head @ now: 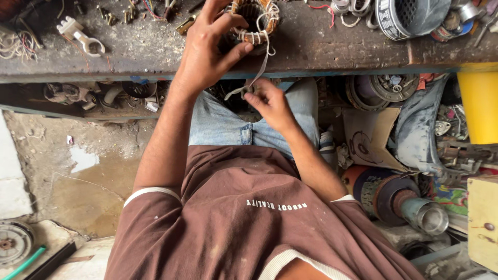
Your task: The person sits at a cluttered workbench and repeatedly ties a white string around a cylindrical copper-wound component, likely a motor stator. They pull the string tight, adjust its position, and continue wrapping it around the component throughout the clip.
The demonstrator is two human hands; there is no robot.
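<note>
A round motor stator (253, 19) with copper windings bound in white tape stands on the dirty wooden workbench (311, 49). My left hand (210, 49) grips the stator's near left side, thumb against its rim. A white cloth tape (259, 72) hangs from the stator over the bench edge. My right hand (270, 101) is below the bench edge, above my lap, pinching the lower end of that tape.
On the bench lie a white plastic clamp (80, 33), loose wires and a grey fan cover (412, 15). To the right stand a yellow container (480, 103), a motor rotor (399, 199) and cardboard. A wet patch (88, 181) marks the floor at left.
</note>
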